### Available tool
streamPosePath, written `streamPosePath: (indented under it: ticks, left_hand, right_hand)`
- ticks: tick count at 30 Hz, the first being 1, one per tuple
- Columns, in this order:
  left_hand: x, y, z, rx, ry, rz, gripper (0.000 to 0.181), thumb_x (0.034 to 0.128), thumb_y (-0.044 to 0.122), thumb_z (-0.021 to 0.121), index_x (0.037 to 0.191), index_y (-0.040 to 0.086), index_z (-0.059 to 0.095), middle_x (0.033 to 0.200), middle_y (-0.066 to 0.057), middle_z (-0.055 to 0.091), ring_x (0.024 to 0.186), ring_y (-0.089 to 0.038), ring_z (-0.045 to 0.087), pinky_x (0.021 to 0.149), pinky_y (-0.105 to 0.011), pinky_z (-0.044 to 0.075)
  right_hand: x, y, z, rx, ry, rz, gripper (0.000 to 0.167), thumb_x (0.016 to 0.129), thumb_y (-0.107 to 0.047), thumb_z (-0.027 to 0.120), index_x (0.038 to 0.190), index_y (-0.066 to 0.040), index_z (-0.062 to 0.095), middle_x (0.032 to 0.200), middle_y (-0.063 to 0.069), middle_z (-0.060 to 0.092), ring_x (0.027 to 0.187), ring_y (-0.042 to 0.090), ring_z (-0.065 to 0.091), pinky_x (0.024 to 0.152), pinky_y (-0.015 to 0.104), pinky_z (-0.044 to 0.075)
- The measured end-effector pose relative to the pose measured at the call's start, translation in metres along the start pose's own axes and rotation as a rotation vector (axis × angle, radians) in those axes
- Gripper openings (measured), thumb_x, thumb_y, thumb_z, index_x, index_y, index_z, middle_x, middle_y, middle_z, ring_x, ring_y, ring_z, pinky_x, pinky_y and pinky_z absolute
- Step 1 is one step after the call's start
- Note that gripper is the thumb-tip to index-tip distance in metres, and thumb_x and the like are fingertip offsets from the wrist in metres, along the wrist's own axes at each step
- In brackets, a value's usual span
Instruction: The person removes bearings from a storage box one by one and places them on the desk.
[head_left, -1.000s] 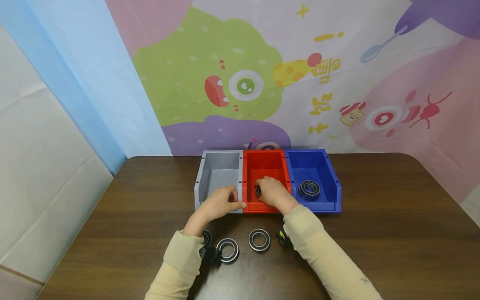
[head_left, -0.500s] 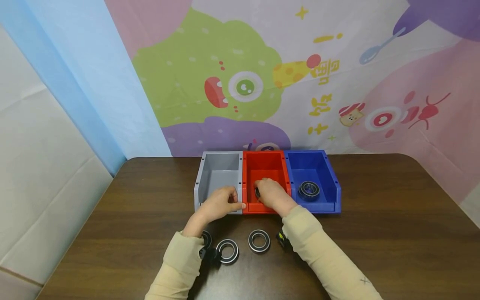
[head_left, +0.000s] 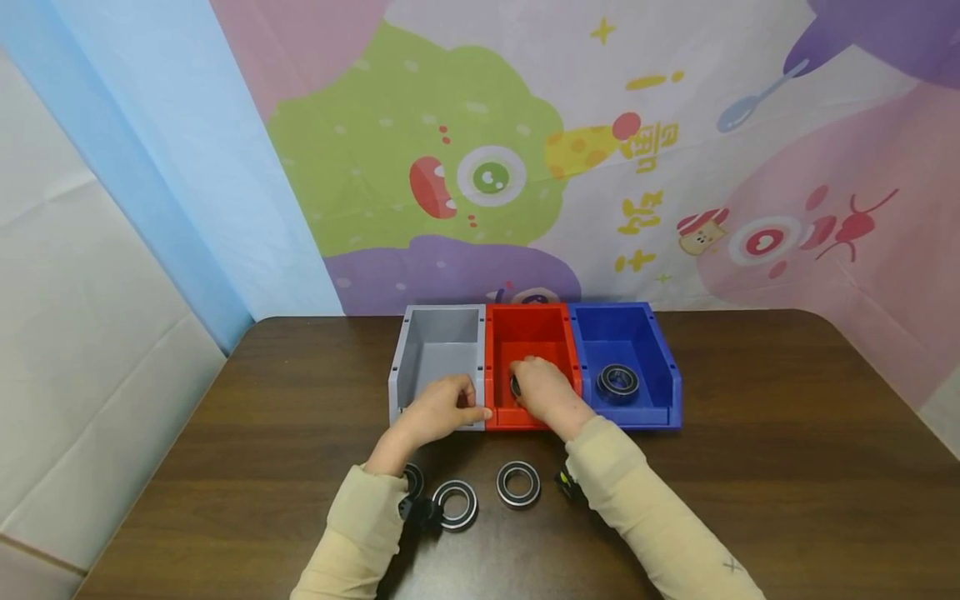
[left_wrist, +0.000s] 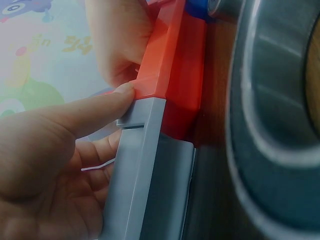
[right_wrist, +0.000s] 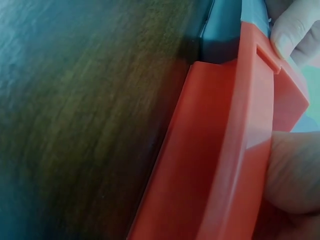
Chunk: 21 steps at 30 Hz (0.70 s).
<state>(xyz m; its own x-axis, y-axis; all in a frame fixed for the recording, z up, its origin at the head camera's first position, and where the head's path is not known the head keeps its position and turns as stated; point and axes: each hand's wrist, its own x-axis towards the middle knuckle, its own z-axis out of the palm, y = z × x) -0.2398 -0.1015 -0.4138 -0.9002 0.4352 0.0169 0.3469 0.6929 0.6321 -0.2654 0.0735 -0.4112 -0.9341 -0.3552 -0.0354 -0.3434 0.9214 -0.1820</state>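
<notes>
Evidently the fingers of the right hand (head_left: pixel 546 390) are curled down and look clamped on a black-and-silver, ring-shaped metal bearing (head_left: pixel 514 386); only its edge shows, at nine o'clock from the knuckles, low in the red open-topped plastic bin (head_left: pixel 529 320), and the hand hides the rest of the hold. It should handle as a stiff, solid piece, heavy for its size and hardly fragile, though the smooth metal may slip and the inner ring may turn; the surest hold is probably across the outer rim, or with a finger hooked through the bore. At nine o'clock from that hand, the left hand (head_left: pixel 437 407) rests its thumb on the rim where the red bin meets the grey plastic bin (head_left: pixel 446 322), its fingers loosely bent, apart from the thumb and seemingly gripping nothing. At three o'clock from the red bin, the blue plastic bin (head_left: pixel 613 322) has a dark round bearing (head_left: pixel 618 395) near its front. On the brown wood-grain table (head_left: pixel 757 450), one loose silver-rimmed bearing (head_left: pixel 501 485) lies at six o'clock, a second similar bearing (head_left: pixel 471 505) at seven, and a third, partly covered bearing (head_left: pixel 418 479) between seven and eight.
</notes>
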Motion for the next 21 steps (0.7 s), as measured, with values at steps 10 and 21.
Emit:
streamPosePath:
  ticks: [10,21]
  left_hand:
    - [-0.0001,0.0017,0.0004,-0.003,-0.001,0.004,0.026,0.0786,0.026,0.070,0.072,0.010,0.051,0.064,0.001,0.046,0.059,-0.012,0.042,0.054,-0.024,0.034]
    - [-0.0001,0.0014,-0.0014,-0.007,-0.001,0.004,0.026,0.0785,0.025,0.070,0.072,0.009,0.050,0.064,0.001,0.045,0.059,-0.013,0.042,0.054,-0.024,0.034]
  right_hand:
    - [-0.0037,0.0034,0.0016,0.048,0.037,0.023,0.041,0.076,-0.009,0.071,0.114,-0.002,0.055,0.106,0.017,0.055,0.092,0.031,0.056,0.085,0.039,0.047]
    - [-0.0053,0.0054,0.0080,0.087,0.224,-0.019,0.046,0.072,-0.008,0.075,0.112,-0.003,0.054,0.104,0.016,0.052,0.093,0.031,0.051,0.084,0.038,0.046]
